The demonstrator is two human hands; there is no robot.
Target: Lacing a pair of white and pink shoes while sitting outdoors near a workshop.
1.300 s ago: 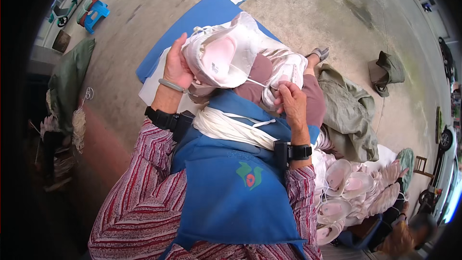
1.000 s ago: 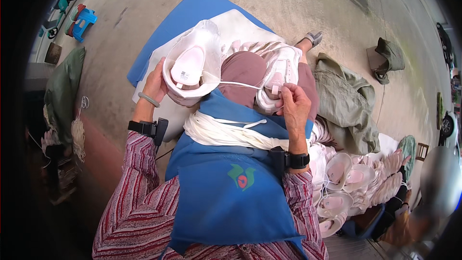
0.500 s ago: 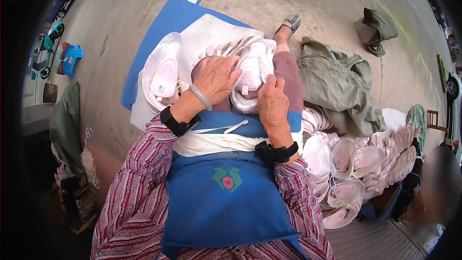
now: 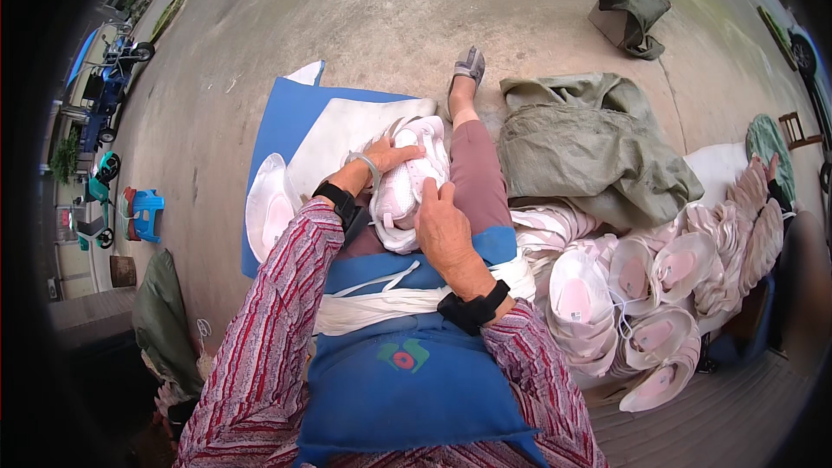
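A pale pink and white shoe upper lies on my lap, on top of several similar uppers. My left hand is across its upper part, with the fingers curled over the edge and gripping it. Along its right side, my right hand is closed with the fingertips against the upper; whatever thin thing they might pinch is too small to make out. A separate upper with a pink insole stands by my left forearm. Beneath lie a white cloth and a blue cloth.
Rows of stacked uppers lie to my right, next to a heaped grey-green cloth. A covered box sits farther out on the concrete. At the left are a blue stool and a green bundle.
The view has shifted, so the lap and cloths appear farther left and lower. The upper now lies turned differently, and both hands have moved with it, the left across its top.
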